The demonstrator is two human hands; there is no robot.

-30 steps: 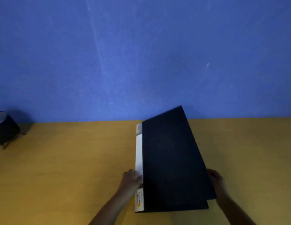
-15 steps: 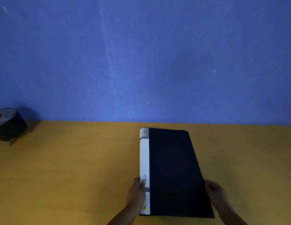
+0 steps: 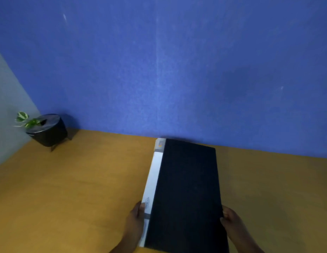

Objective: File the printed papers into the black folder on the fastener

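Observation:
The black folder (image 3: pixel 188 192) lies closed and flat on the yellow-brown table (image 3: pixel 76 189), its white spine strip facing left. My left hand (image 3: pixel 136 220) grips the spine edge near the folder's near end. My right hand (image 3: pixel 230 220) holds the right edge of the cover at about the same height. No printed papers or fastener show; whatever is inside the folder is hidden by the cover.
A black round pot (image 3: pixel 47 130) with a small green-and-white plant (image 3: pixel 24 119) stands at the table's far left corner. A blue wall (image 3: pixel 177 61) rises right behind the folder's far end. A grey wall (image 3: pixel 5 110) closes the left side.
The raised front cover came down and the folder now lies shut. Both hands stayed on its edges. The view has swung left, bringing the plant pot further in.

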